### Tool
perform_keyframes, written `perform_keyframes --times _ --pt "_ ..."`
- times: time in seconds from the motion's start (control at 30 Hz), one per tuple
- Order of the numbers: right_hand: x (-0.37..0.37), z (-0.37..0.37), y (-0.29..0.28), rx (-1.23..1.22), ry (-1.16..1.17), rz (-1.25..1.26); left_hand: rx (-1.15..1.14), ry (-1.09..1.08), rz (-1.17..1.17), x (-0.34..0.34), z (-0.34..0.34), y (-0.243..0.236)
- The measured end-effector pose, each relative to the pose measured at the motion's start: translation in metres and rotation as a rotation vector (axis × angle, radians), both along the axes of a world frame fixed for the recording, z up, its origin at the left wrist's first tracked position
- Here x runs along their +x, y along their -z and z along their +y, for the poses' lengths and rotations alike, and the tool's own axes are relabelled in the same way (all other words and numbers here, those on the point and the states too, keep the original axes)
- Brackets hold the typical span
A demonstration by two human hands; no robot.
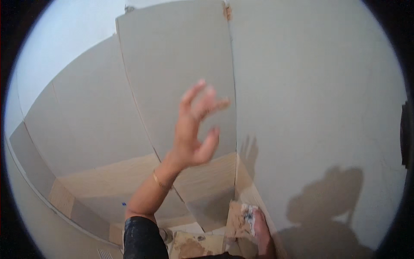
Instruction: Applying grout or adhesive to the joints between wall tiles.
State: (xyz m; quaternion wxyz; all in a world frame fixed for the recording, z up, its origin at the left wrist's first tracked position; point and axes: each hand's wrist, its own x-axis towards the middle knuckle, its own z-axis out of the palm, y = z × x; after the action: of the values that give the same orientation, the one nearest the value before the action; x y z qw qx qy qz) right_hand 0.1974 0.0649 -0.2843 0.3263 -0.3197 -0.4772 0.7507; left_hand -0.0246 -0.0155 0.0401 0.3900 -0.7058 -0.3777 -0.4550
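In the head view my left hand (196, 125) is raised in front of the tiled wall (174, 56), blurred, with its fingers apart and nothing held; one fingertip looks smeared with tan paste. At the lower right my right hand (263, 228) grips a flat board (237, 218) smeared with tan paste and white crust along its edge. A narrow vertical joint runs down the wall corner to the right of my left hand, with a tan patch (227, 13) near its top.
A large grey wall panel (315, 86) fills the right, carrying my shadow. Wood-look bands (108, 168) cross the lower wall. A stained yellowish surface (192, 244) lies below. A dark object (403, 134) sits at the right rim, and a grey ledge (39, 181) runs along the left.
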Motion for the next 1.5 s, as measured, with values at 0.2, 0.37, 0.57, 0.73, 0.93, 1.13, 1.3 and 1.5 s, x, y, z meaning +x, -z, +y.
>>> perform_keyframes --times 0.2,0.37,0.57,0.73,0.93,1.13,1.3,1.5 --pt "-0.02 0.001 -0.089 0.064 0.081 0.171 -0.182 0.038 -0.241 0.03 -0.084 0.082" --pt "-0.016 -0.016 -0.153 0.073 0.102 0.275 -0.23 0.133 -0.777 0.051 -0.098 0.129" --pt "-0.015 -0.035 -0.177 0.235 0.126 0.245 -0.507 0.13 -0.716 0.063 -0.1 0.144" --pt "-0.024 -0.052 -0.158 0.241 0.148 0.197 -0.546 -0.121 -0.422 0.076 -0.101 0.151" --pt "-0.029 -0.053 -0.145 0.304 0.127 0.16 -0.451 -0.275 -0.223 0.087 -0.097 0.155" --pt "-0.032 -0.055 -0.144 0.304 0.164 0.197 -0.437 -0.313 -0.212 0.09 -0.101 0.164" --pt "-0.034 -0.064 -0.143 0.368 0.267 0.056 -0.472 -0.336 -0.154 0.095 -0.11 0.169" --pt "-0.035 -0.063 -0.145 0.374 0.286 0.032 -0.601 -0.154 -0.237 0.102 -0.111 0.149"
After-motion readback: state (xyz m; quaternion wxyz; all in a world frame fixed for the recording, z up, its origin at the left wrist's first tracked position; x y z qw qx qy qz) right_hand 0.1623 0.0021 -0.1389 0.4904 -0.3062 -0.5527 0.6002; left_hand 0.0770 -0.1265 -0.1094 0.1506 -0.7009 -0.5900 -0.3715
